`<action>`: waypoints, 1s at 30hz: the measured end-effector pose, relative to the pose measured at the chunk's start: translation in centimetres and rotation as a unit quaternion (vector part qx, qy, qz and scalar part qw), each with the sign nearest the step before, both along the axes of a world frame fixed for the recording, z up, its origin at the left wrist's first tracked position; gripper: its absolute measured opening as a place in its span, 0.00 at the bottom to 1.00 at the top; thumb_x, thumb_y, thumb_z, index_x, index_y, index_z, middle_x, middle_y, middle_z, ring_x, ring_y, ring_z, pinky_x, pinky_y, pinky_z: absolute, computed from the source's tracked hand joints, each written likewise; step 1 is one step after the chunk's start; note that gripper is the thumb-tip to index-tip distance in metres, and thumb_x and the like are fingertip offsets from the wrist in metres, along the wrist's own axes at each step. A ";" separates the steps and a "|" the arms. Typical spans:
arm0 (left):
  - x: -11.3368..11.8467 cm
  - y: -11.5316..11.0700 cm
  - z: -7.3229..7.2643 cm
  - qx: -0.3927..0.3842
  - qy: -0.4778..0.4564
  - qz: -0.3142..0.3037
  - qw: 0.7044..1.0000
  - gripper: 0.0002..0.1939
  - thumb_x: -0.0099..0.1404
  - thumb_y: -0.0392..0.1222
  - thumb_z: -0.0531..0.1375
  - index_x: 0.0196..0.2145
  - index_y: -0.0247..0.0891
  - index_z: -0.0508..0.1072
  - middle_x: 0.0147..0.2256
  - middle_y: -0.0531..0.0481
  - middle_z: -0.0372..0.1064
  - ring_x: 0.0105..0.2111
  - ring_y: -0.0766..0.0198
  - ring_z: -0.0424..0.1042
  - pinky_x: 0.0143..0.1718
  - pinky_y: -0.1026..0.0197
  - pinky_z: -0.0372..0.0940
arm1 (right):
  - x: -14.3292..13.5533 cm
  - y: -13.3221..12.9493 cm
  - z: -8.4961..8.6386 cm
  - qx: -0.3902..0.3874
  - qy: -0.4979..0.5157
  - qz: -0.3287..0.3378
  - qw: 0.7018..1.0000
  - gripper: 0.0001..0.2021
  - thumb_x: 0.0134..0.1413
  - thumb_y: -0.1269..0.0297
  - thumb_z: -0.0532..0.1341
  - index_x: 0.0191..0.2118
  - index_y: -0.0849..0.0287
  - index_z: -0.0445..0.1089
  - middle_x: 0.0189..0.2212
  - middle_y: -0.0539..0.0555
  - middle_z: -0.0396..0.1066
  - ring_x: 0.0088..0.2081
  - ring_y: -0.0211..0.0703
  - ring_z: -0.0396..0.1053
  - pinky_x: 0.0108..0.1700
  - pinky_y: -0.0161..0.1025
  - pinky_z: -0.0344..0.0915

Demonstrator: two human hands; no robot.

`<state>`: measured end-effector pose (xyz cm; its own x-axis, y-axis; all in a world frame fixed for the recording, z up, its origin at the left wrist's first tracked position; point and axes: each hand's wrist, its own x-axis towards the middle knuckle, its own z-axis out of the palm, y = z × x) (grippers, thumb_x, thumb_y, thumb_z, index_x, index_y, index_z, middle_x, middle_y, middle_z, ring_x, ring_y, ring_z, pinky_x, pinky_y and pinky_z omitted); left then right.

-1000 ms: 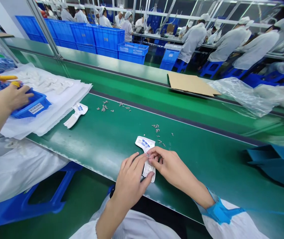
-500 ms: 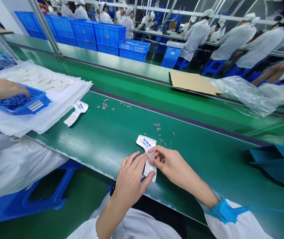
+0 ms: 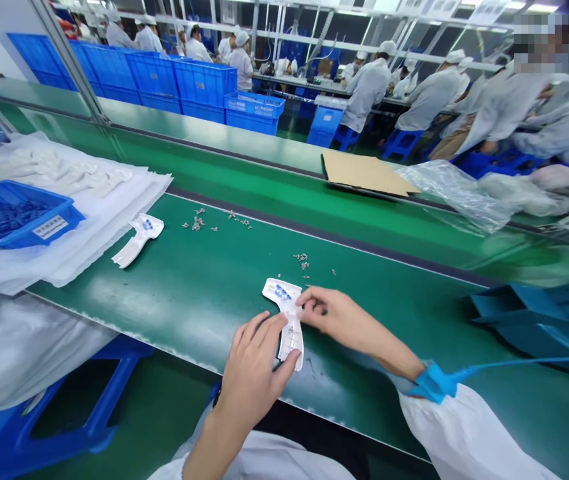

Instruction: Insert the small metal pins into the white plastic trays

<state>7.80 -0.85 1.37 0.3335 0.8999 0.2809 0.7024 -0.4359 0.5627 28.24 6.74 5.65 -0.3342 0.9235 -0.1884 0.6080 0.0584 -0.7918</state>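
The white shell (image 3: 292,331) lay on the green bench (image 3: 204,287), near the middle; the left hand (image 3: 252,363) rested on it, thumb spread from fingers. The right hand (image 3: 337,321) had its fingertips gathered at the shell's right edge, any pinched part indiscernible. Light steadying risked slippage under a push; a careless rightward sweep, scattering the metal pieces (image 3: 303,259) beyond.

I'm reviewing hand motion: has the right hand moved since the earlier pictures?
Yes. Judged against the small metal pieces on the green worktop, the right hand has shifted slightly forward, toward them, uncovering more of the white part.
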 end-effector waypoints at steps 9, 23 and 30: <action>-0.2 -0.1 -0.2 0.001 0.012 -0.003 1.000 0.22 0.70 0.42 0.58 0.59 0.43 0.60 0.58 0.49 0.68 0.60 0.50 0.61 0.55 0.46 0.62 | 5.7 4.7 -2.8 0.164 -0.290 -0.117 0.936 0.08 0.64 0.66 0.56 0.42 0.60 0.72 0.40 0.61 0.71 0.40 0.51 0.70 0.40 0.43 0.63; 1.3 -0.2 0.9 0.046 -0.145 -0.010 0.988 0.12 0.71 0.36 0.59 0.51 0.43 0.70 0.42 0.49 0.74 0.43 0.59 0.69 0.45 0.55 0.64 | 0.1 -4.2 2.3 -0.120 0.159 0.025 0.980 0.16 0.64 0.51 0.59 0.51 0.53 0.62 0.34 0.49 0.70 0.36 0.42 0.68 0.40 0.39 0.65; 1.8 -0.1 1.3 0.047 -0.214 0.014 0.976 0.06 0.69 0.32 0.58 0.39 0.41 0.72 0.35 0.52 0.73 0.37 0.62 0.68 0.39 0.58 0.63 | -1.5 -4.3 1.4 -0.168 0.247 -0.047 0.953 0.20 0.53 0.48 0.69 0.42 0.57 0.67 0.28 0.47 0.69 0.31 0.38 0.66 0.35 0.36 0.61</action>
